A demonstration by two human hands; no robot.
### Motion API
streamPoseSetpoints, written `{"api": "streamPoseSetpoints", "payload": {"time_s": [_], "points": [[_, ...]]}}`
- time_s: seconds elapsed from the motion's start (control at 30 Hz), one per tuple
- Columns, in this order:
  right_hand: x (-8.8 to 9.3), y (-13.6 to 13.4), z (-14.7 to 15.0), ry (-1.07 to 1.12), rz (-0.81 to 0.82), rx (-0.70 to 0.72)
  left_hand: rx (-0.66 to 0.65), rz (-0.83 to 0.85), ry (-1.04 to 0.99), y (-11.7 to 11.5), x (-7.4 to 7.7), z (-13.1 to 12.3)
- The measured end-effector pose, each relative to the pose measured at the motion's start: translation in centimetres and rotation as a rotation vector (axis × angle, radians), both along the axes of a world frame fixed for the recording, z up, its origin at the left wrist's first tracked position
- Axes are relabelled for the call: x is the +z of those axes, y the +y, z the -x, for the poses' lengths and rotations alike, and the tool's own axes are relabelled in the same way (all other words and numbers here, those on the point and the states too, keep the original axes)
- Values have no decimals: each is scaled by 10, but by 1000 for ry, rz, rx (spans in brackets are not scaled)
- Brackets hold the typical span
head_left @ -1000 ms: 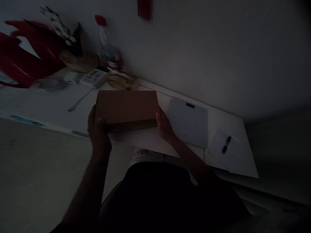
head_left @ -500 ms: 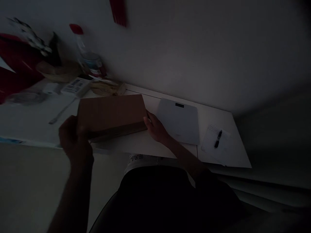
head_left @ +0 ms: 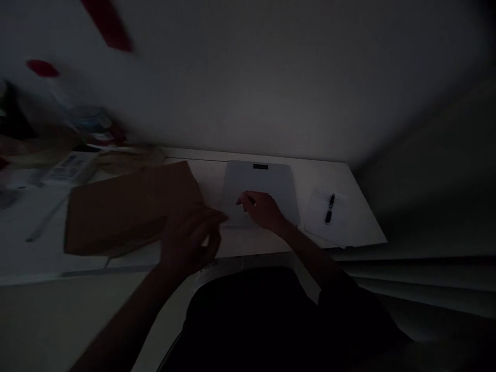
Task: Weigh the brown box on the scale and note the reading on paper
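A closed brown cardboard box [head_left: 127, 204] lies at an angle on the white tabletop, left of a flat grey scale [head_left: 251, 181] with a small dark display. My left hand [head_left: 191, 240] hovers in front of the box's right end, open, its fingers loosely bent and holding nothing. Over the scale is my right hand [head_left: 263, 209], open with slightly curled fingers and nothing visible in it; whether it touches the surface I cannot tell. The picture is dark and partly blurred.
To the right a black pen [head_left: 329, 209] rests on a spiral notepad [head_left: 313, 214]. A red-capped plastic bottle [head_left: 93, 121], a white box with print [head_left: 73, 168] and other blurred items stand at the left. A wall [head_left: 240, 93] runs behind the table.
Both hands have let go of the cardboard box, which now rests on the table, turned somewhat. Both hands have moved away from its ends. The view has shifted to the right.
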State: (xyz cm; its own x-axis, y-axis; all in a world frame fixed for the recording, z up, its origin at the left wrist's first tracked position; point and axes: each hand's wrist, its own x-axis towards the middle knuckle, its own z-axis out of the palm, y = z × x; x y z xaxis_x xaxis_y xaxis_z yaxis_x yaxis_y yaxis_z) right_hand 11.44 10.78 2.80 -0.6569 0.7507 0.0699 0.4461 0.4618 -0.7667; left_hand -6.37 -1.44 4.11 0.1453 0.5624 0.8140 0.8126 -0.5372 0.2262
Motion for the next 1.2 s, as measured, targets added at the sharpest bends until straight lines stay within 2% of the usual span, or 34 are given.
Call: {"api": "streamPoseSetpoints", "payload": {"time_s": [0.03,0.1,0.27,0.5,0.67,0.87,1.0,1.2], "points": [[-1,3,-12,-10,-18,-28,-71,-18,140,9,0,-15],[-3,7,-36,-31,-54,-86,-233,-36,275,24,-3,-46],[-6,16,-98,-143,-82,-210,-513,54,470,51,-22,-120],[-2,41,-195,-396,-149,-461,-705,12,779,81,-51,-185],[-24,64,-252,-565,-192,-489,-774,7,895,96,-75,-218],[-53,83,-276,-525,-207,-400,-767,88,917,106,-80,-246],[-58,89,-276,-556,-196,-363,-782,195,870,109,-86,-256],[-64,94,-276,-657,-266,-340,-804,340,817,113,-101,-255]]}}
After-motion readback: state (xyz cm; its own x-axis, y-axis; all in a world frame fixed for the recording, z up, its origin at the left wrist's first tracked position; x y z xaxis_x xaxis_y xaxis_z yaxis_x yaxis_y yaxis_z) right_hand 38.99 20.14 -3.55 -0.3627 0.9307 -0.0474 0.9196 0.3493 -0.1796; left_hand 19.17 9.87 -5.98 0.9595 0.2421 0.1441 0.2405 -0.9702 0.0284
